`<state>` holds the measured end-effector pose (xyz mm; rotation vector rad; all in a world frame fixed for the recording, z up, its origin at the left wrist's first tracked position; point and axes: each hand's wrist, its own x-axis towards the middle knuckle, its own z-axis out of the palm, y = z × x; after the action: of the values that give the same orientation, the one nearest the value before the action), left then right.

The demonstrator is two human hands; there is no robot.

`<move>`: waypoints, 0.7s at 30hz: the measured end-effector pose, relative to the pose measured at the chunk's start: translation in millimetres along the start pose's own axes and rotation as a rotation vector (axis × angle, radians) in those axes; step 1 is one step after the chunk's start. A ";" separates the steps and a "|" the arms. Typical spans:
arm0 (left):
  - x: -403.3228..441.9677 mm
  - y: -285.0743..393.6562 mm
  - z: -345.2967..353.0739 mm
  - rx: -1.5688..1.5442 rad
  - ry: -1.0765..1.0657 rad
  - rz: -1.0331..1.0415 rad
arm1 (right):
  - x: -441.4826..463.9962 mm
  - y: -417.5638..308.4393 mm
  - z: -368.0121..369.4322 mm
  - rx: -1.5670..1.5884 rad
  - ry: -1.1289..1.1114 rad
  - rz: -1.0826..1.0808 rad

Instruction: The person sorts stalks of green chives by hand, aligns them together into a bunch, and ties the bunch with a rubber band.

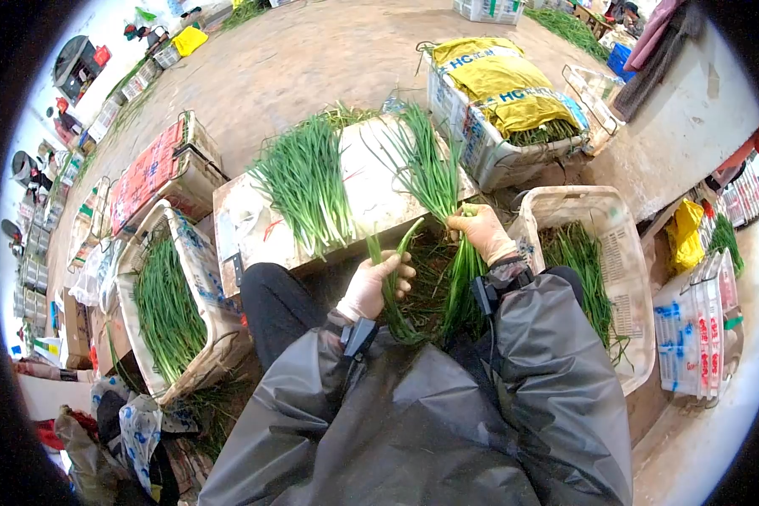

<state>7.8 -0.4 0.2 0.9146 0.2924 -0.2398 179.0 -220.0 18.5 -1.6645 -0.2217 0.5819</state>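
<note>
My left hand (378, 282), in a pale glove, is closed on a few loose green leaves over my lap. To its right, my right hand (483, 232) grips a bunch of long green stalks (431, 175) at the front edge of the low board. Part of that bunch lies on the board, and more leaves hang down below my hand. A larger pile of green stalks with white ends (305, 181) rests on the left part of the white-topped board (369, 181).
Crates of greens stand at left (170, 308) and right (599, 278). Behind right is a crate with a yellow sack (514, 88); behind left, one with a red cover (148, 177). Cut leaves litter the ground between my legs.
</note>
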 end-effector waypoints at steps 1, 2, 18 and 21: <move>0.0 0.2 0.0 0.001 0.018 0.011 | 1.6 3.3 -1.9 -0.109 -0.019 0.002; -0.1 0.3 0.2 0.002 0.037 0.021 | 2.5 7.1 -3.5 -0.218 -0.038 0.005; 1.4 -0.5 2.0 -0.006 0.127 0.006 | -21.9 -12.3 59.6 -0.034 -0.294 -0.086; 4.8 -4.1 -0.1 -0.007 0.173 0.033 | -31.9 -19.8 61.5 -0.108 -0.451 -0.077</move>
<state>10.9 -3.1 -4.6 0.9344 0.4372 -0.1288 125.2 -177.6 40.8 -1.6019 -0.6511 0.8958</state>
